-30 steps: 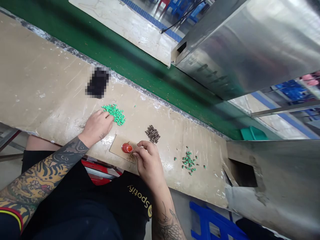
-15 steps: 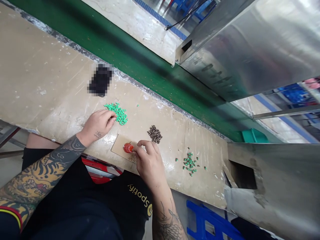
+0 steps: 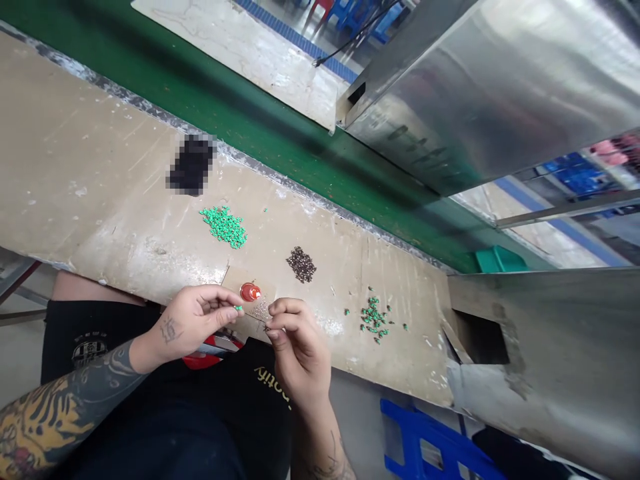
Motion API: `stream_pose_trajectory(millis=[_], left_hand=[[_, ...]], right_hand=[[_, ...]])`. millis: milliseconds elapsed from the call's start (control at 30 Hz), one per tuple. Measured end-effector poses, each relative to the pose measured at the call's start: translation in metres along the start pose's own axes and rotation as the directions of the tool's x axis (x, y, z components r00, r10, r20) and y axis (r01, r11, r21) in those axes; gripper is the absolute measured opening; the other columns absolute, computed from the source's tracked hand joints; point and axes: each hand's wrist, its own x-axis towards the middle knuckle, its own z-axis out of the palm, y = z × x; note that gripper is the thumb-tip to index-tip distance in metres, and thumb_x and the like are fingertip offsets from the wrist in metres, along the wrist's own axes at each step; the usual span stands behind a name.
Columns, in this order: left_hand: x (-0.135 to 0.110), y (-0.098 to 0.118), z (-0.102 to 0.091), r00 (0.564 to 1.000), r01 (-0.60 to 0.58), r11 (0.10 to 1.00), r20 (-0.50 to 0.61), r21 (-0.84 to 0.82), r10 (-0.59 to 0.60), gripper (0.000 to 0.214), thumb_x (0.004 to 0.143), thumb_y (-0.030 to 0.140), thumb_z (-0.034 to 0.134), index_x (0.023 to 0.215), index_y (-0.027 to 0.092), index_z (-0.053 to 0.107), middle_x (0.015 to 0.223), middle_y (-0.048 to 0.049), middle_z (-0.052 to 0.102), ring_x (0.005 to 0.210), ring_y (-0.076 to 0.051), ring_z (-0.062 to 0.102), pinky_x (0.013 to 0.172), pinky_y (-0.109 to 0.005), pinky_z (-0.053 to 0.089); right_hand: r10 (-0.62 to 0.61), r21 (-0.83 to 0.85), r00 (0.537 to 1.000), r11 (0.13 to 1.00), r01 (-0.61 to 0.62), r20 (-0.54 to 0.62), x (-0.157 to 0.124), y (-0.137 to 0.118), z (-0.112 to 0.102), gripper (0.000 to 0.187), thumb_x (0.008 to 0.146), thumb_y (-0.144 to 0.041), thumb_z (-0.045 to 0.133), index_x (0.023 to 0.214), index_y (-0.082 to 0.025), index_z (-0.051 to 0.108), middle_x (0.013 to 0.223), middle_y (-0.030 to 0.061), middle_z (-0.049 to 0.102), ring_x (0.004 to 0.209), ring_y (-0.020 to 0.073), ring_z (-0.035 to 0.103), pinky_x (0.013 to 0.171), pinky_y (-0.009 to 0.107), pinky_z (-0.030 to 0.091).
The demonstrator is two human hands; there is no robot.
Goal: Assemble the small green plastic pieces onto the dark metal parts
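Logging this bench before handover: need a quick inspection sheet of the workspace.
surface: worn tan board, scuffed, with a chipped back edge against a green strip.
job's things: green pellet pile, dark brown pile, looser green scatter, small red object on a cardboard square with fine specks.
clutter: pixelated dark patch, unidentifiable.
grips: left hand pinches a green pellet; right hand pinches at the card's edge, held item unclear.
cables: black cable beyond the board.
surroundings: steel housing, blue stool, teal bin.
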Motion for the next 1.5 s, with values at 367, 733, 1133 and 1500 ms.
stream_pose_trajectory(millis=[367,733,1133,1500], left_hand=[[-0.024,0.0,0.016,0.992,0.08,0.985,0.109,-0.15,-0.064,0.03,0.083,0.041,0.082,0.086,0.014,0.069,0.079,-0.0065,0.076,0.071,-0.016,0.072,0.071,-0.029,0.063],[-0.033,-0.005,0.03,0.988,-0.028,0.981,0.141,-0.191,0.056,0.029,0.081,0.041,0.085,0.082,0.014,0.071,0.084,-0.0072,0.074,0.079,-0.018,0.072,0.077,-0.03,0.061],[-0.034,-0.003,0.032,0.985,-0.08,0.97,0.133,-0.23,0.113,0.02,0.082,0.034,0.085,0.083,0.017,0.074,0.085,-0.0059,0.074,0.08,-0.016,0.069,0.076,-0.028,0.06],[-0.032,-0.009,0.031,0.977,-0.119,0.958,0.14,-0.261,0.159,0.012,0.083,0.028,0.084,0.083,0.018,0.077,0.085,-0.0039,0.073,0.078,-0.014,0.068,0.075,-0.025,0.058]], right_hand=[[0.003,0.234,1.0,0.972,0.003,-0.026,-0.02,-0.013,0.005,0.014,0.1,-0.014,0.056,0.096,-0.025,0.064,0.102,0.0044,0.059,0.1,0.0204,0.062,0.087,0.039,0.053],[-0.01,0.266,1.0,0.964,0.014,-0.017,-0.028,-0.025,0.002,0.013,0.1,-0.017,0.056,0.098,-0.025,0.067,0.101,0.0058,0.064,0.098,0.0215,0.069,0.085,0.04,0.061],[-0.035,0.259,0.999,0.965,0.035,-0.005,-0.025,-0.031,0.001,0.018,0.098,-0.009,0.055,0.098,-0.024,0.064,0.103,0.0041,0.063,0.099,0.0182,0.067,0.085,0.034,0.058],[-0.05,0.275,0.999,0.96,0.047,0.005,-0.024,-0.029,0.008,0.02,0.096,-0.006,0.055,0.097,-0.025,0.062,0.103,0.003,0.062,0.098,0.0171,0.065,0.084,0.033,0.056]])
